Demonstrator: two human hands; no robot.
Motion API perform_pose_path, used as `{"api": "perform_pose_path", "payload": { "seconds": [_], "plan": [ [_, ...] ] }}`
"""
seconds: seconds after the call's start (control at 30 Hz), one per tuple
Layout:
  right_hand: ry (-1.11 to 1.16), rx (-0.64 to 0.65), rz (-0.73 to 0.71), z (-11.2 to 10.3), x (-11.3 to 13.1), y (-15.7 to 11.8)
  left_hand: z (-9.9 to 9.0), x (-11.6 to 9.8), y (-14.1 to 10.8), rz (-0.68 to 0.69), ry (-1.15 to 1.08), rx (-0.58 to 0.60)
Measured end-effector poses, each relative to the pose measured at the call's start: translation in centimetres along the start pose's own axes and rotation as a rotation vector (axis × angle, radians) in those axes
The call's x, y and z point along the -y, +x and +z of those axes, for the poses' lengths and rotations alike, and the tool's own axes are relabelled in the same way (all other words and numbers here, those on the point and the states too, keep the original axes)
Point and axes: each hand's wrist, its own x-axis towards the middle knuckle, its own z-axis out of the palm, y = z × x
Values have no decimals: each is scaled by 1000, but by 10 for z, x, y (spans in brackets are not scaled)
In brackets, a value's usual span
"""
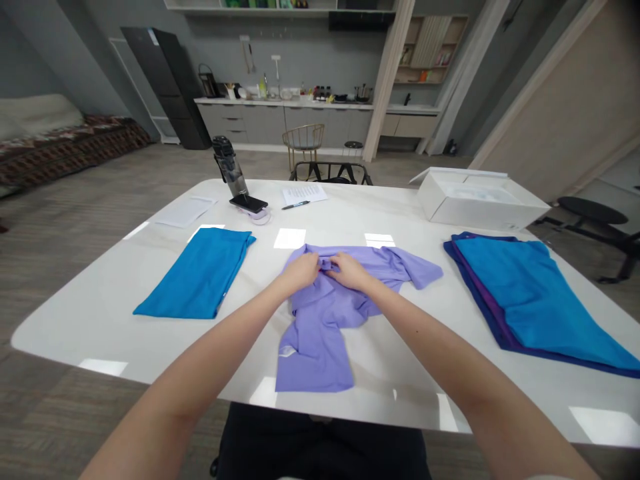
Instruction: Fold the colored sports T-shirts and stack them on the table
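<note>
A lavender garment (320,353) lies loosely spread and wrinkled on the white table (165,353), with one part reaching toward the front edge and another out to the right. My left hand (301,270) pinches its upper part. Close beside it, my right hand (349,270) grips the same cloth, fingers closed around a small raised fold between the hands. A folded blue cloth (195,277) lies to the left. On the right sits a stack of blue, purple and navy cloths (530,293).
Toward the back left stand a dark bottle (230,167) and a phone (249,203) near paper sheets (185,211). A pen (296,205) lies by a printed sheet (306,193). An open white box (480,200) is at the back right. Chairs (304,138) stand beyond the table.
</note>
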Motion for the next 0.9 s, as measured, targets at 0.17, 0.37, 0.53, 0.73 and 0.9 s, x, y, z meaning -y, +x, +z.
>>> {"api": "perform_pose_path", "payload": {
  "seconds": [0.17, 0.37, 0.53, 0.73, 0.9],
  "plan": [
    [199, -207, 51, -18, 6, 12, -23, 10, 8, -112, -504, -343],
    [87, -334, 69, -74, 7, 7, -53, 7, 13, -138, -1055, -293],
    [104, -218, -42, -116, 4, -7, -93, 10, 6, 49, -833, -144],
    [214, -33, -25, -134, 0, -17, -111, 3, 1, 117, -617, -43],
    [279, 84, -22, -134, -8, -21, -109, -9, 5, 33, -987, -132]
  ]
}}
